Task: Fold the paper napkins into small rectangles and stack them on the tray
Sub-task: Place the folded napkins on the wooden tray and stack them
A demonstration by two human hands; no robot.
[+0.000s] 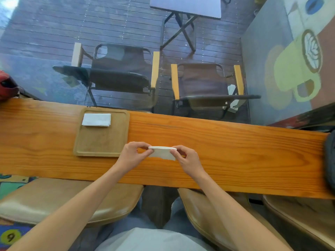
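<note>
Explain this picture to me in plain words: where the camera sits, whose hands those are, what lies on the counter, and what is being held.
There is one picture, taken by a wide-angle camera worn on a person's head, looking down at their own bare arms. No machine is involved. The left hand and right hand each pinch one end of a folded white napkin, raised on edge over the long wooden counter. To the left lies a wooden tray, and a folded napkin on the tray rests in its far left corner. Beyond the counter, through glass, stand two folding chairs on a deck.
</note>
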